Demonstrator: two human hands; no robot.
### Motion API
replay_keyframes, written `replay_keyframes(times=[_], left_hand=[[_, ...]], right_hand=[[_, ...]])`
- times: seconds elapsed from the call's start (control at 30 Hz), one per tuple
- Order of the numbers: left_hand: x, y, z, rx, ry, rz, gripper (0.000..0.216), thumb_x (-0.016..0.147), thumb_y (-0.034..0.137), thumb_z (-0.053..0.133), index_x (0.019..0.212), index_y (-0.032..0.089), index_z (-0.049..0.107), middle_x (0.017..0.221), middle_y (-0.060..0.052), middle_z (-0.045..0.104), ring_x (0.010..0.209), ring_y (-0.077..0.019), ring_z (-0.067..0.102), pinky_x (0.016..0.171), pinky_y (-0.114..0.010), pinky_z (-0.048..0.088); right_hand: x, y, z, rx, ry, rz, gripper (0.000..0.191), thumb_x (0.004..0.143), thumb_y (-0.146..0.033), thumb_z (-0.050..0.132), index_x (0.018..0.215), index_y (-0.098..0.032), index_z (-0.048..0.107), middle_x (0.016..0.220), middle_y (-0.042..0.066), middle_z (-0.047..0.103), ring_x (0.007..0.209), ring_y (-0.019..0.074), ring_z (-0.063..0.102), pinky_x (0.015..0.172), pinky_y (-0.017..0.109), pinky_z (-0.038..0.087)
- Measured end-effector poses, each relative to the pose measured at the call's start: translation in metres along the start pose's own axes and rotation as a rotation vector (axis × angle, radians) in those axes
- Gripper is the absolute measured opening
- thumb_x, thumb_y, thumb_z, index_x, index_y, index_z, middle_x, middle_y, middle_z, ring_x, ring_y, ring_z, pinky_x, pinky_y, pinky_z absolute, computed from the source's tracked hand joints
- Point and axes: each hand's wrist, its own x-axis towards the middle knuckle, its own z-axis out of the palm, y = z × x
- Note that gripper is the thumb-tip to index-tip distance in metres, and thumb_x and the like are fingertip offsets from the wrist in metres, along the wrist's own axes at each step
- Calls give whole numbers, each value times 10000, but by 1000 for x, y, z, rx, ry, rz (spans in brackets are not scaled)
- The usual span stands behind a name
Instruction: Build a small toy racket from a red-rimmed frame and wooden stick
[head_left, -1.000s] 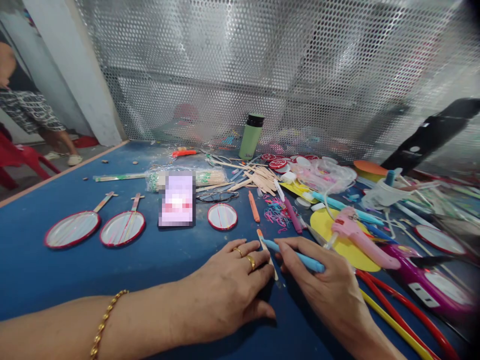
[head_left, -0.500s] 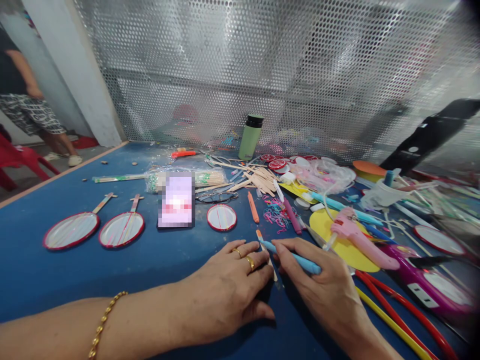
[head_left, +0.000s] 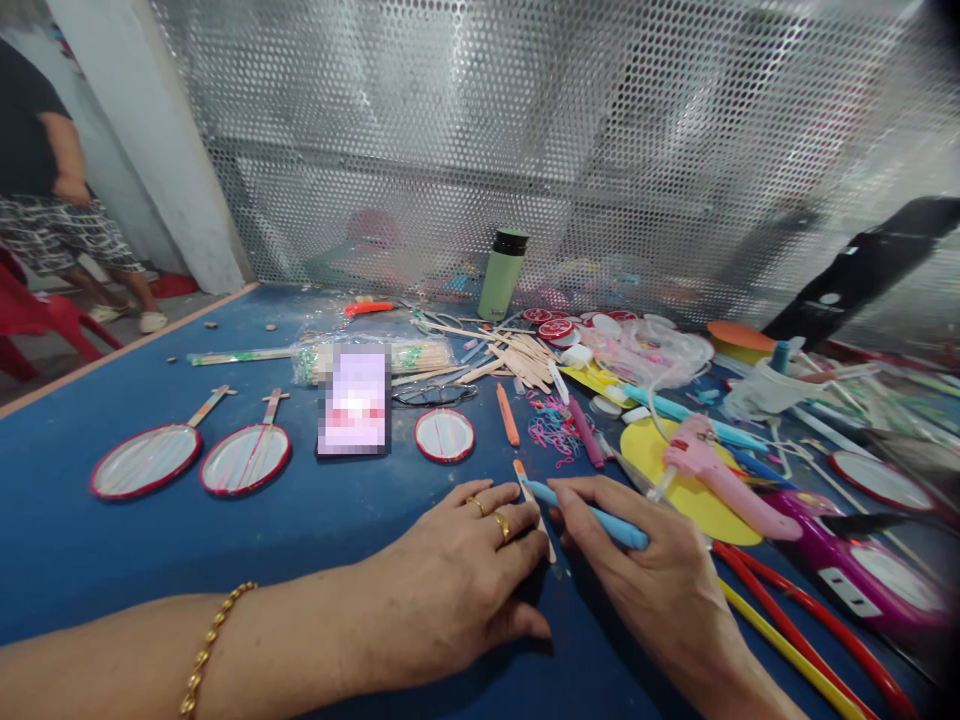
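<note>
Currently, the right hand [head_left: 652, 565] grips the blue marker [head_left: 615, 527] between its fingers, tip at the stick [head_left: 520, 471]. The left hand [head_left: 450, 570] has its fingers extended, unclenched, at the stick's left edge. Beyond the fingertips lie the orange marker [head_left: 508, 415] and bands [head_left: 553, 430]; the glue gun [head_left: 701, 462] crowds the right knuckles.

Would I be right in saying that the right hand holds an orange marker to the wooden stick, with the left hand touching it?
Not quite: the head view shows the right hand holding a light blue marker to the wooden stick, not an orange one. The rest stands.
</note>
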Motion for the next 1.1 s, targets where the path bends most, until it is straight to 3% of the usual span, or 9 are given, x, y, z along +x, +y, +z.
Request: replay_keyframes(times=[0.23, 0.47, 0.67, 0.87, 1.1], left_hand=[[1, 0, -1, -7, -7, -5, 545, 988, 531, 520, 1336, 112, 542, 1398, -161, 578, 1362, -326, 465, 1143, -493, 348], [1, 0, 0, -7, 1, 0, 563, 986, 534, 521, 1354, 107, 530, 1400, -161, 575, 1359, -328, 468, 1149, -487, 341], [1, 0, -2, -9, -9, -4, 553, 986, 530, 525, 1344, 109, 537, 1391, -171, 582, 1365, -335, 465, 1138, -503, 356], [1, -1, 0, 1, -1, 4, 562, 986, 534, 519, 1342, 99, 538, 1388, -177, 584, 1345, -349, 483, 1132, -511, 361], [0, 0, -1, 3, -5, 1, 561, 991, 540, 506, 1344, 106, 540, 1396, -167, 581, 1359, -337, 468, 1138, -500, 353]], right_hand=[[-2, 0, -2, -20, 30, 24, 227, 916, -361, 589, 831, -225, 749, 696, -18, 731, 557, 131, 662, 638, 216, 548], [-1, -2, 0, 3, -7, -25, 220, 929, -327, 576, 843, -221, 748, 811, -15, 761, 697, 116, 704, 661, 172, 527], [-1, 0, -2, -23, 28, 25, 229, 917, -360, 584, 840, -225, 752, 698, -20, 731, 547, 123, 656, 560, 203, 515], [0, -1, -1, 8, -9, -16, 223, 930, -333, 575, 845, -225, 751, 796, -17, 757, 678, 124, 700, 650, 181, 533], [-2, 2, -2, -26, 32, 37, 214, 918, -354, 594, 850, -230, 755, 693, -29, 726, 545, 113, 653, 601, 190, 529]])
